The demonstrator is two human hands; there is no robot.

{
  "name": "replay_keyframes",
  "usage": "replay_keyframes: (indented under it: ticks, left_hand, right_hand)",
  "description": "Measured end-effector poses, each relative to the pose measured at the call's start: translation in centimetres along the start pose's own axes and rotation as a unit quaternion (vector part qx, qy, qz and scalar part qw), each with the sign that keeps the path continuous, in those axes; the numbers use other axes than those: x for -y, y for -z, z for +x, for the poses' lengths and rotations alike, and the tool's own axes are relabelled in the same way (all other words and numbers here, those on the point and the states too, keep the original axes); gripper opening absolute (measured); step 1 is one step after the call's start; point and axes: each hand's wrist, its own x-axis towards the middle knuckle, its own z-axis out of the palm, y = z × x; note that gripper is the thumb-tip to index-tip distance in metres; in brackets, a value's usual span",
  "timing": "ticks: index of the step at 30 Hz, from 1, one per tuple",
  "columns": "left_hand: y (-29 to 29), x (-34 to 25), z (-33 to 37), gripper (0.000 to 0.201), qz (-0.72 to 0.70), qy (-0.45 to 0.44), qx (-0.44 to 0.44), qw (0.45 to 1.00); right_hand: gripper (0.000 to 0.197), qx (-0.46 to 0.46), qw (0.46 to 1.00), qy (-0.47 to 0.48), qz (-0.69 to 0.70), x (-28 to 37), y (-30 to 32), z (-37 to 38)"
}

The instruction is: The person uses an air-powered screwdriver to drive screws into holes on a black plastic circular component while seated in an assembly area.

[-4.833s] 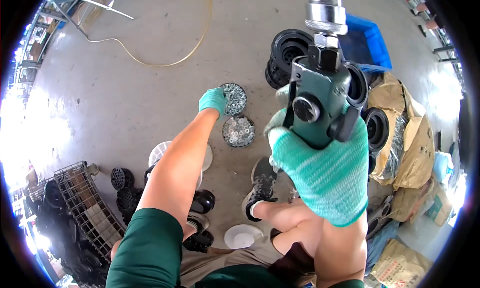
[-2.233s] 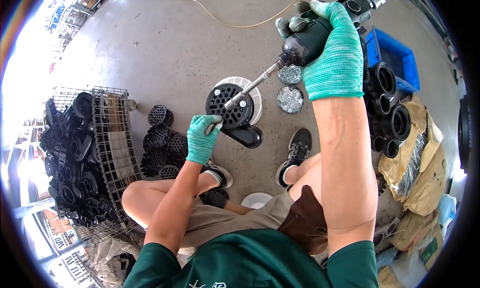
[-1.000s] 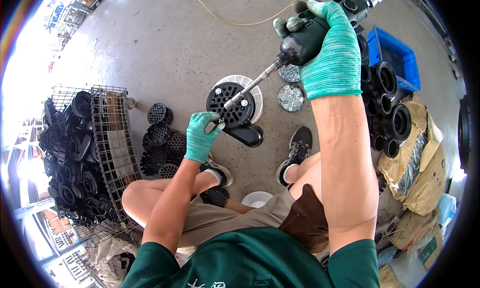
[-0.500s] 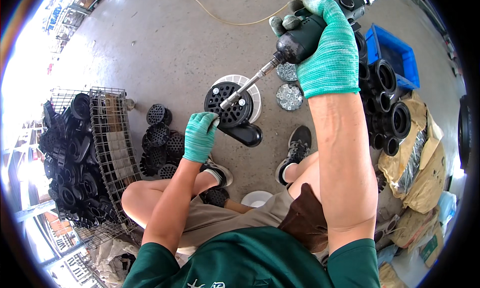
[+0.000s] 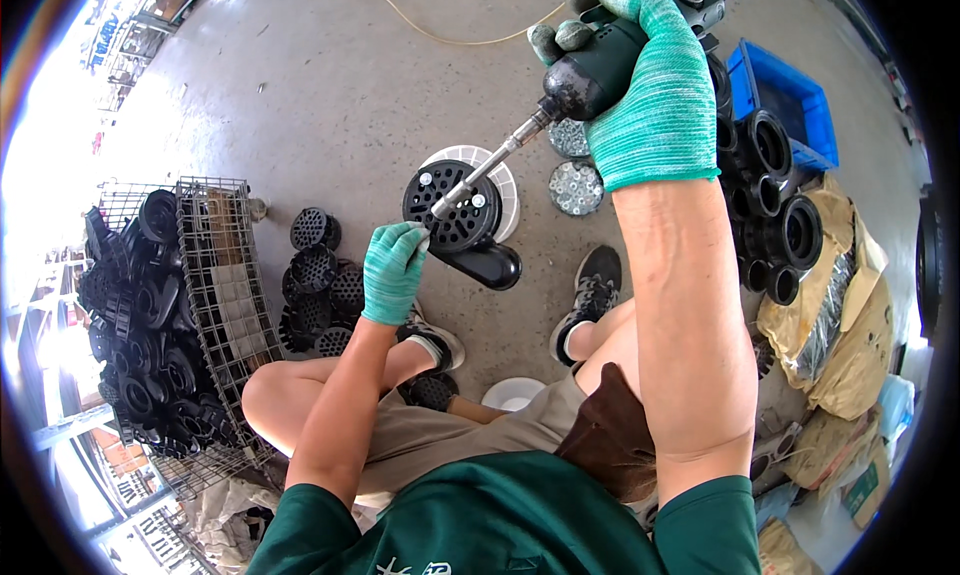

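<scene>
My right hand [image 5: 660, 95], in a green glove with grey fingertips, wraps round a dark power driver [image 5: 582, 83] held high on the right. Its long metal socket bit [image 5: 490, 163] slants down to the left, its tip over a round black perforated cover [image 5: 468, 225]. A curved black spout projects from the cover's near side. Two silvery bolt heads [image 5: 478, 201] show on the cover. My left hand [image 5: 393, 270], gloved alike, has its fingers closed at the cover's near left rim, close to the bit's tip. Whatever is between those fingertips is hidden. Under the cover lies a white round piece [image 5: 510, 203].
Two round containers of small metal hardware [image 5: 577, 188] stand right of the cover. Black perforated discs [image 5: 312, 267] pile up at left, beside a wire basket [image 5: 225, 265] of black parts. Black ring-shaped fittings [image 5: 798, 230], a blue crate [image 5: 815, 125] and brown sacks [image 5: 850, 365] are at right.
The driver and my right hand have shifted slightly left and up. The cover and my left hand appear a little further left, as the whole view shifts slightly. Both grips look the same.
</scene>
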Motion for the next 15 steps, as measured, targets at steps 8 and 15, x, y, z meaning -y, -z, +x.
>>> replay_keyframes:
  ticks: [8,15]
  left_hand:
    - [0.06,0.15,0.07,0.021,-0.077,0.057,0.033,0.995]
    - [0.04,-0.7,-0.28,0.022,-0.104,0.061,0.05,0.991]
  right_hand:
    - [0.015,-0.005,1.0,-0.007,0.007,0.04,0.03,-0.14]
    - [0.015,0.01,1.0,0.004,-0.002,0.08,0.19,-0.04]
